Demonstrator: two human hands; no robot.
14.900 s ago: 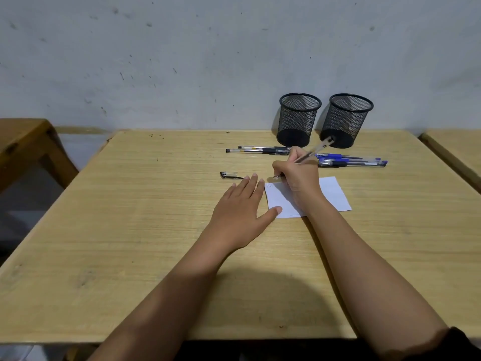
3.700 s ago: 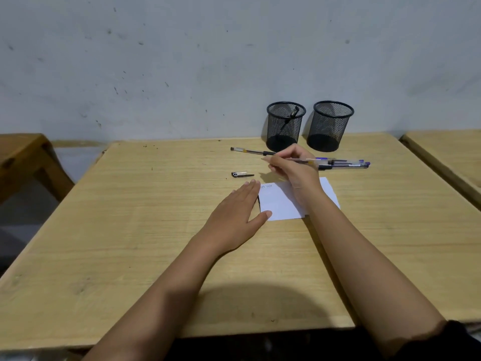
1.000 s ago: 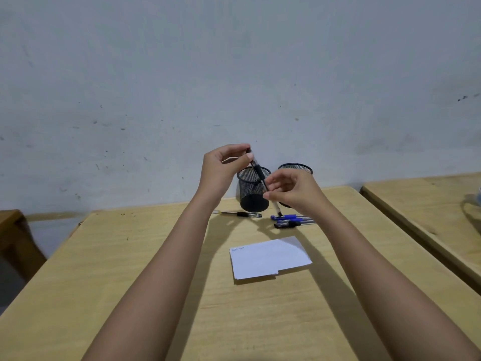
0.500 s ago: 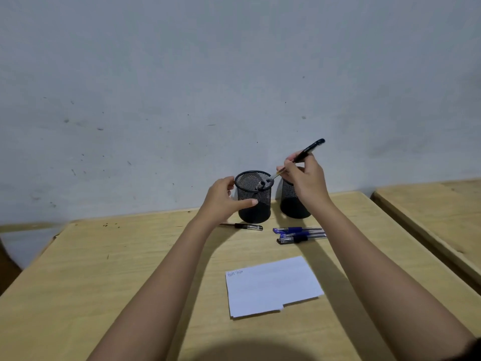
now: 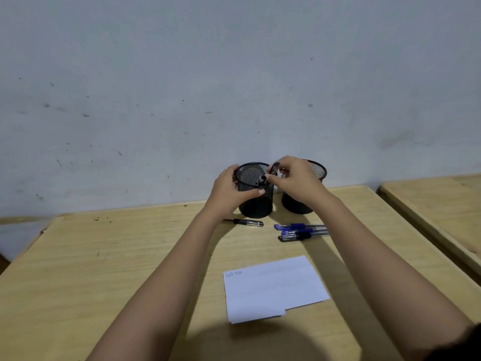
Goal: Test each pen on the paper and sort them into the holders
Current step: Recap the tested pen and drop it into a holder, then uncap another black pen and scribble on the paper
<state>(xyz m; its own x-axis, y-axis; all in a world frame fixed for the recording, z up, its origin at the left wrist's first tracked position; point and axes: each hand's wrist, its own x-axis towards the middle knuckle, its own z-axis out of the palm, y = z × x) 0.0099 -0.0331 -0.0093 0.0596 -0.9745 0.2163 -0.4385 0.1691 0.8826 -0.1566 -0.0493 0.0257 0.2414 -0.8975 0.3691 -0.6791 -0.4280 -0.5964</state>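
My left hand [image 5: 229, 191] clamps the left holder [image 5: 256, 205] at the far edge of the surface [image 5: 104, 256]. My right hand [image 5: 295, 182] pinches the pen [image 5: 273, 169] over its mouth. I should lower it straight, then release.

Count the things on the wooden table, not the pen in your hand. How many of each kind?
Clear plastic pens lying flat: 4
Black round wire-mesh holders: 2
White rectangular paper sheet: 1
Total: 7
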